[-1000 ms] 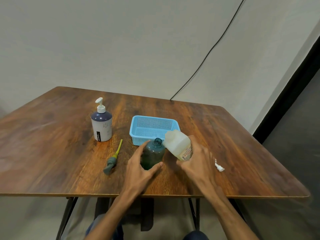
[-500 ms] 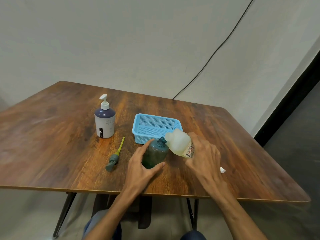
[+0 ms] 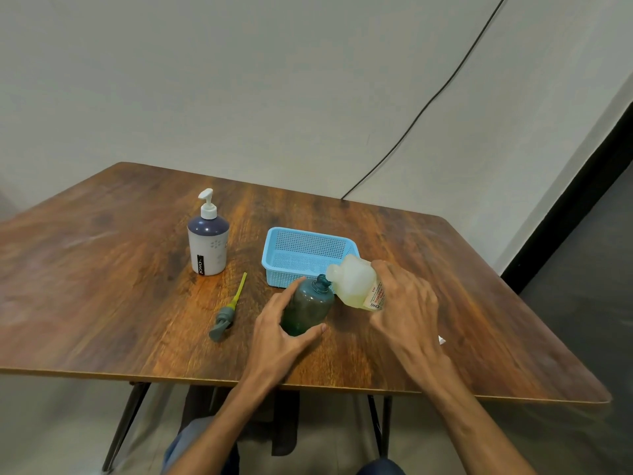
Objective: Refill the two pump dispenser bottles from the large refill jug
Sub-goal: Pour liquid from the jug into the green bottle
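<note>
A dark green round bottle (image 3: 310,306) stands upright near the table's front, its neck uncapped. My left hand (image 3: 279,334) wraps around its lower side. My right hand (image 3: 406,303) holds the pale translucent refill jug (image 3: 354,281), tipped over to the left so its mouth meets the green bottle's neck. The green bottle's pump head (image 3: 226,315), grey with a yellow tube, lies flat to the left. A white and navy pump bottle (image 3: 208,243) stands upright at the back left, pump on.
A light blue plastic basket (image 3: 274,257) sits just behind the green bottle and the jug. A small white cap (image 3: 442,340) lies on the wooden table (image 3: 102,286) right of my right wrist. A black cable runs down the wall.
My right hand has tipped the jug further down toward the green bottle's neck until the two openings meet. My left hand has stayed on the green bottle.
</note>
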`<action>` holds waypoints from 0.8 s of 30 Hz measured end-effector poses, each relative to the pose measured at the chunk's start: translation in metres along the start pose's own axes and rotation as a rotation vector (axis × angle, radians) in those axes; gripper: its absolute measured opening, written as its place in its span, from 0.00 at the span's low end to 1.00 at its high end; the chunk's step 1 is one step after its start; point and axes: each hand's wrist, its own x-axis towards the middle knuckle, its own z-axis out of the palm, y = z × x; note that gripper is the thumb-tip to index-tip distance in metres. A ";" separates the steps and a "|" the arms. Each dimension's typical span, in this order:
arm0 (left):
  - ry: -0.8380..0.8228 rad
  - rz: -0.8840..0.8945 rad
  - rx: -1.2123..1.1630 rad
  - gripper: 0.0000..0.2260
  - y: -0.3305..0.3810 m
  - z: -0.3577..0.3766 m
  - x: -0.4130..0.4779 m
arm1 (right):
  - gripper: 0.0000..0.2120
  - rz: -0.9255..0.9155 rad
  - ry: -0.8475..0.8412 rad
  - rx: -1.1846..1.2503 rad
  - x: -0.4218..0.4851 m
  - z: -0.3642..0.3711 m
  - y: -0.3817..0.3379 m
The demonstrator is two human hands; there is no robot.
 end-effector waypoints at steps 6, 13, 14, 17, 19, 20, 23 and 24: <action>-0.007 0.009 -0.006 0.38 0.000 -0.002 0.001 | 0.37 0.004 -0.033 -0.028 0.003 -0.003 -0.002; -0.003 0.009 -0.015 0.37 0.002 -0.006 0.002 | 0.39 0.002 -0.033 -0.051 0.005 -0.005 -0.004; -0.005 0.009 -0.016 0.37 0.002 -0.006 0.002 | 0.39 0.001 -0.029 -0.052 0.005 -0.005 -0.004; -0.009 0.009 -0.020 0.38 0.003 -0.006 0.003 | 0.40 0.001 -0.029 -0.057 0.006 -0.005 -0.004; -0.007 0.007 -0.016 0.38 0.003 -0.006 0.003 | 0.40 0.001 -0.035 -0.055 0.007 -0.005 -0.004; -0.005 0.005 -0.013 0.38 0.004 -0.006 0.003 | 0.40 0.001 -0.042 -0.056 0.007 -0.006 -0.004; -0.002 0.003 -0.010 0.38 0.004 -0.007 0.003 | 0.39 -0.004 -0.045 -0.064 0.008 -0.007 -0.004; -0.002 0.002 -0.008 0.38 0.004 -0.007 0.003 | 0.39 -0.004 -0.045 -0.074 0.008 -0.007 -0.004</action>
